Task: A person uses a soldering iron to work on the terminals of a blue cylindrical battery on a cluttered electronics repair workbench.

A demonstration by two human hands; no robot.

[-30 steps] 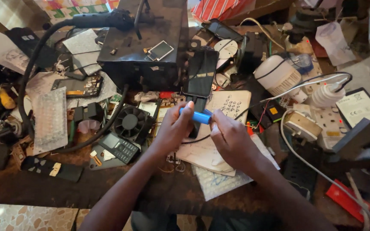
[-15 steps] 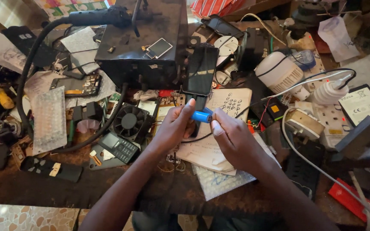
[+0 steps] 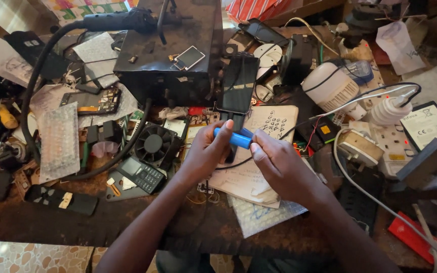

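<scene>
Cluttered with electronic parts from edge to edge, a dark wooden desk (image 3: 127, 222) fills the view above a patterned tile floor. At its middle the left hand (image 3: 206, 151) pinches one end of a small blue cylindrical cell (image 3: 233, 137), and the right hand (image 3: 279, 164) grips the other end, so the cell sits level between the fingertips, raised just over a sheet of handwritten paper (image 3: 271, 126). A thin black wire (image 3: 238, 164) loops under the hands. Just beyond the cell lies a black smartphone (image 3: 237, 83), leaning on a black metal box (image 3: 170, 45). Left of the hands rest a black round cooling fan (image 3: 154, 143) and a small keypad phone (image 3: 140, 174), close enough to reach.
</scene>
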